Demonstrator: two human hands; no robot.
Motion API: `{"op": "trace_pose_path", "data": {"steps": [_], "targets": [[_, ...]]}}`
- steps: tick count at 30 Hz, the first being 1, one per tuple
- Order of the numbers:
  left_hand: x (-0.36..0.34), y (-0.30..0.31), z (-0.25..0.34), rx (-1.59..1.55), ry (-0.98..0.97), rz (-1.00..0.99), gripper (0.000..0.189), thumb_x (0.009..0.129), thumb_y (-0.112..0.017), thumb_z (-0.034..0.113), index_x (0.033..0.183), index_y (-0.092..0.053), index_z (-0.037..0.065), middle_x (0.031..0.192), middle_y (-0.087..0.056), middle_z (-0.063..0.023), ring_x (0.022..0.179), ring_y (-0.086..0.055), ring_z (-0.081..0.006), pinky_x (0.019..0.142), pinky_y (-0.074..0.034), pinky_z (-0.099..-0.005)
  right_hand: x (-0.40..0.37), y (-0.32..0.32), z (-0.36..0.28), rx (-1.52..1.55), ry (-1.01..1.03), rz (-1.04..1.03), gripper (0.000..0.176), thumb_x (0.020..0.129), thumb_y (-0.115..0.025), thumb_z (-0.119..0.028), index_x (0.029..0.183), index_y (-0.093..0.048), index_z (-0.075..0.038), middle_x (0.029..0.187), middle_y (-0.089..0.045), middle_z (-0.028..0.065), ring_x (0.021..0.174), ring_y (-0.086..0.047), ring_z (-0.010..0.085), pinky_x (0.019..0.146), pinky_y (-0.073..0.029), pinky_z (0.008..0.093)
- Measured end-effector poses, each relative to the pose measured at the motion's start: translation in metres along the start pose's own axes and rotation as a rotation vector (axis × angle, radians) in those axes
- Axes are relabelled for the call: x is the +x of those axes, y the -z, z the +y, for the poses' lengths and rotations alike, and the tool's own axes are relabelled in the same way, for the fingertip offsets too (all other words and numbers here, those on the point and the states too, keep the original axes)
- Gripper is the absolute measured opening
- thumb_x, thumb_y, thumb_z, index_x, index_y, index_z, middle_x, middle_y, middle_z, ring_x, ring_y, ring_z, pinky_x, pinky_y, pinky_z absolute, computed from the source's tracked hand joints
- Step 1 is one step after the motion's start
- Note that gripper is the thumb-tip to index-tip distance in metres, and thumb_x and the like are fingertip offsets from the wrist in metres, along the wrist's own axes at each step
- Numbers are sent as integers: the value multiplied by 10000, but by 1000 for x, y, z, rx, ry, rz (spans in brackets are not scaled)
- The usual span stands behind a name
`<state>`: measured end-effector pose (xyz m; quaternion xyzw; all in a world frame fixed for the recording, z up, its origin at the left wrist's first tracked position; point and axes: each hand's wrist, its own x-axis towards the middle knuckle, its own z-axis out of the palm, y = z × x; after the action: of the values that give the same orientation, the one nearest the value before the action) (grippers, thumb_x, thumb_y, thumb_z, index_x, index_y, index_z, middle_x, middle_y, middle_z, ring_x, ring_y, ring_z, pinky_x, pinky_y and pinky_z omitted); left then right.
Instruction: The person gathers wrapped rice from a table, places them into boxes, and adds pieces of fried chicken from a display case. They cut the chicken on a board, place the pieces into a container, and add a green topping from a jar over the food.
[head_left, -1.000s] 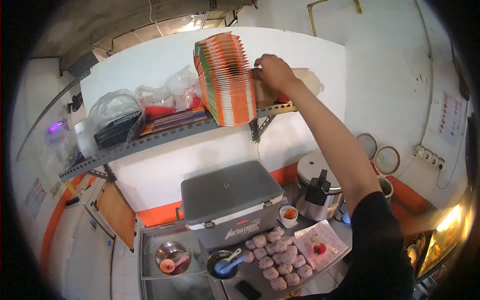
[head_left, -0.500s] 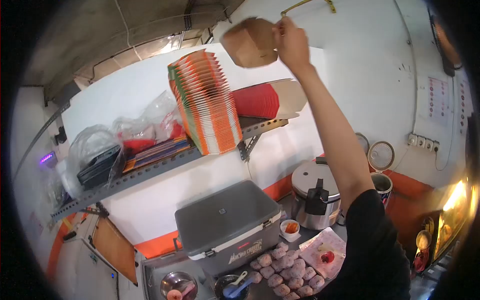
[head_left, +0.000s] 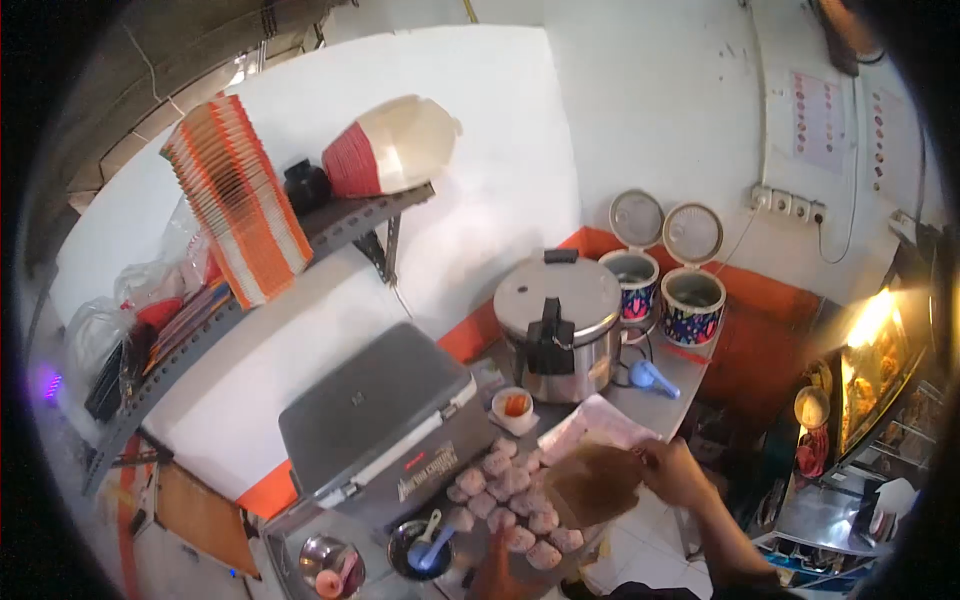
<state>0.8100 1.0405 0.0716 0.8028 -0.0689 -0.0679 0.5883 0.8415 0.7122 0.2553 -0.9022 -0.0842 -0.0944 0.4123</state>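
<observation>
My right hand [head_left: 675,474] is closed on the edge of a brown paper food box [head_left: 597,484], which is blurred by motion. The paper hangs over the right side of a pile of paper-wrapped bundles [head_left: 497,482] on the worktop. Behind it lies a pink printed paper sheet [head_left: 592,424], partly covered. My left hand [head_left: 496,570] reaches in at the bottom edge, close to the front bundles. Its fingers are smeared and partly out of view, so its grip does not show.
A grey cooler box [head_left: 385,420] stands left of a large steel rice cooker [head_left: 560,320]. A bowl with blue spoons [head_left: 420,550] and a small sauce bowl [head_left: 514,408] flank the bundles. Above, a shelf [head_left: 340,228] carries striped cartons [head_left: 240,200]. A lit display case [head_left: 868,385] is at right.
My right hand has come down from above the shelf to the worktop with the brown paper food box. My left hand has entered at the bottom. The view has turned right and down.
</observation>
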Motion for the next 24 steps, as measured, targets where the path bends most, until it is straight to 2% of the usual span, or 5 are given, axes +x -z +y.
{"op": "trace_pose_path", "data": {"steps": [4, 6, 13, 18, 24], "targets": [[-18, -107, 20, 24, -50, -318, 1061, 714, -920, 225, 1535, -278, 29, 1502, -443, -204, 1385, -471, -309, 1119, -439, -435, -163, -5, 80, 154, -401, 154, 156, 926, -667, -152, 967, -701, -6, 847, -726, 202, 697, -721, 333, 703, -574, 457], [-43, -171, 37, 52, -92, -542, 1073, 710, -924, 216, 1539, -269, 31, 1503, -441, -202, 1389, -466, -308, 1120, -438, -437, -244, 24, 98, 22, -530, 187, 171, 930, -704, -186, 959, -716, -18, 847, -736, 206, 733, -744, 343, 717, -581, 440], [-188, -425, 100, -182, -216, -1239, 1084, 666, -920, 116, 1528, -267, 40, 1427, -487, -181, 1332, -518, -294, 1091, -451, -422, -547, 137, 78, 157, -893, 690, 324, 1002, -646, -268, 1166, -651, 11, 963, -743, 238, 853, -750, 347, 760, -582, 416], [-269, -577, 134, -104, -533, -1344, 1062, 641, -909, 70, 1504, -290, 48, 1408, -460, -156, 1324, -495, -288, 1097, -430, -407, -715, 180, 38, 192, -1167, 1098, 318, 1004, -646, -203, 1220, -624, 30, 1024, -743, 212, 842, -756, 278, 742, -580, 372], [-340, -735, 178, 22, -644, -1443, 1143, 635, -943, 161, 1528, -240, 47, 1448, -443, -177, 1343, -485, -319, 1102, -439, -448, -834, 223, 25, 140, -1351, 1199, 329, 996, -651, -197, 1224, -628, 39, 1020, -749, 178, 854, -753, 246, 752, -574, 356]]}}
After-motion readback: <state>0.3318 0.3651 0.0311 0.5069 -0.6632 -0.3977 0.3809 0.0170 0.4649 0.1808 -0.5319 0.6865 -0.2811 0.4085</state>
